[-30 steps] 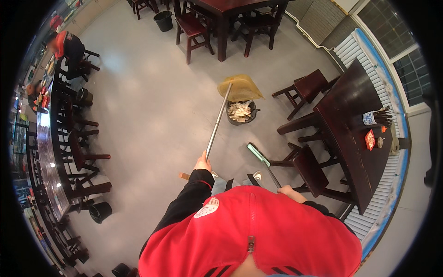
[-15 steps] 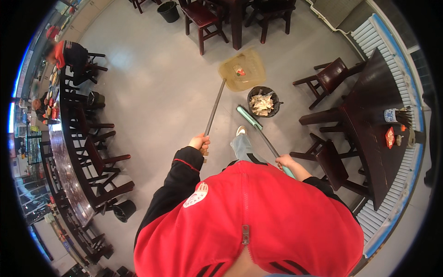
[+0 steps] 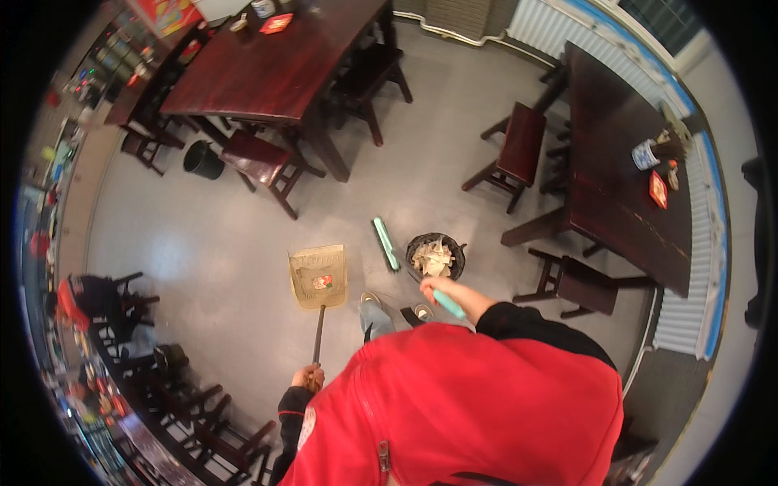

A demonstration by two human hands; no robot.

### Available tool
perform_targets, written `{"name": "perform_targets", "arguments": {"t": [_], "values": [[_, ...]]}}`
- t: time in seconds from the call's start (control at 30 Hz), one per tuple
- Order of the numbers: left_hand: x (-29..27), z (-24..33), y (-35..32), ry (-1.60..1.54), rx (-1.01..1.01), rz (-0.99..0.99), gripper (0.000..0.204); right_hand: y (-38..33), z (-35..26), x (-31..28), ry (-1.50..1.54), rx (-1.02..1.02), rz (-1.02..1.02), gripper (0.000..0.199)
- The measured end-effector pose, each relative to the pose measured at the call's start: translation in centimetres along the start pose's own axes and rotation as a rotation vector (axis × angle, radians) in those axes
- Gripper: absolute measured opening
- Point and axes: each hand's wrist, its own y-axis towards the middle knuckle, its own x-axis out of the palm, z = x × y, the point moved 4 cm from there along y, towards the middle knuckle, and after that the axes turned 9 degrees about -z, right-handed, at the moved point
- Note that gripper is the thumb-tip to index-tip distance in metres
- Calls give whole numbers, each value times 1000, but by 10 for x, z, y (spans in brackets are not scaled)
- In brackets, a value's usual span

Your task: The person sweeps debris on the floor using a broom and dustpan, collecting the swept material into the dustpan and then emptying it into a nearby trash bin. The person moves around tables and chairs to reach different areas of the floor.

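My left hand is closed round the dark handle of a yellowish dustpan. The pan sits out ahead of me, with a small red, white and green scrap in it. In my right hand is the green grip of a broom. Its pale green head with dark bristles lies between the dustpan and a black bin. Crumpled pale paper waste fills the bin, just beyond my right hand. My shoes show close to the bin's near side.
A dark table with stools stands far left, and another dark table is at the right. A black bucket is near the far-left stools. Someone in red and black sits at the left counter.
My view has turned and moved, bringing the far table into sight. The dustpan now appears farther left of the bin, and my right hand has come forward beside the bin with the broom.
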Motion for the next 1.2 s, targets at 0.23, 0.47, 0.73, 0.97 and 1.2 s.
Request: {"name": "perform_targets", "arguments": {"t": [0.23, 0.47, 0.73, 0.97, 1.2], "values": [[77, 142, 47, 200, -294, -98, 20, 10, -83, -8, 300, 18, 189, 20], [250, 267, 165, 79, -668, -355, 14, 2, -151, -51, 717, -193, 281, 16], [530, 358, 246, 745, -193, -138, 21, 20, -258, -161, 1015, -217, 222, 19], [721, 402, 285, 775, -188, -199, 16, 13, -358, -242, 944, -275, 221, 25], [894, 467, 391, 900, -303, -349, 22, 5, -508, -334, 1328, -199, 280, 15]]}}
